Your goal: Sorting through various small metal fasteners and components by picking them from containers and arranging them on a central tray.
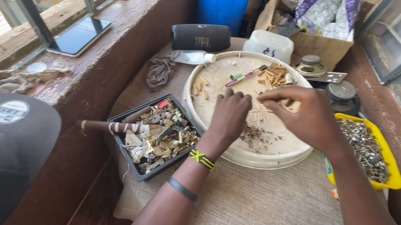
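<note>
Small table (pixel 249 201) under a grey-brown woven cloth (pixel 270 209), pushed against a dark red ledge (pixel 118 37). On the cloth: black tray (pixel 139 171) of mixed metal scrap at left, a wrapped brown handle (pixel 112 126) across its rim; round cream lid (pixel 245 160) in the middle, upturned as a shallow dish; yellow tray (pixel 395 181) of silvery screws at right edge. Toward the back: crumpled grey rag (pixel 160 72), black cylinder speaker (pixel 200 37), clear bottle (pixel 193 57) on its side, white tub (pixel 269 45), two loose speaker cones (pixel 310 65), cardboard box (pixel 317 45).
</note>
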